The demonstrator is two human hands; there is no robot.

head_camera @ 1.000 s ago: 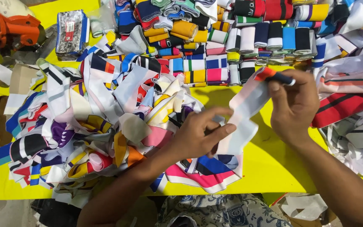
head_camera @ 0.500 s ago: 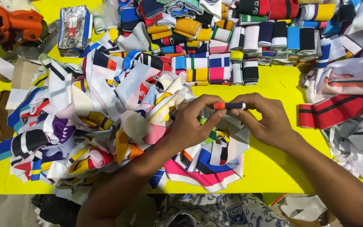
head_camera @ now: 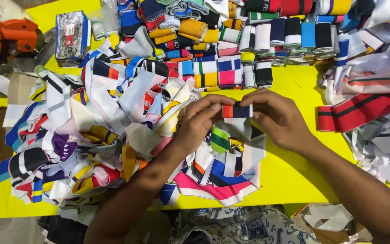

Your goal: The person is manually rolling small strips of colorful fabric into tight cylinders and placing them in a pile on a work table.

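hands meet over the yellow table (head_camera: 294, 180), holding between them a small folded fabric strip (head_camera: 237, 111) banded in orange-red, dark navy and a thin pale line. a second ago the same piece hung as a long loose ribbon lifted high in the right hand; half a second ago it was already gathered short between both hands; it now forms a tight, flat bundle, which suggests the folding of this piece is nearly or fully done, judged from its compact shape. the left hand (head_camera: 199, 124) pinches the bundle's left end, thumb below and curled fingers closing over the top edge. the right hand (head_camera: 278, 118) pinches the right end, fingers arched over it and wrist bent inward, forearm running down and to the right of the bundle. both forearms converge on the bundle from the near edge of the table. just below and to the left of the bundle lies a heap of loose strips (head_camera: 91, 135) in mixed colours, partly under the left forearm. beyond the bundle, toward the far edge, stand rows of folded bundles (head_camera: 267, 40) packed side by side. right of the bundle lies a red and black strip (head_camera: 362, 110), flat and unfolded, well apart from the right hand.
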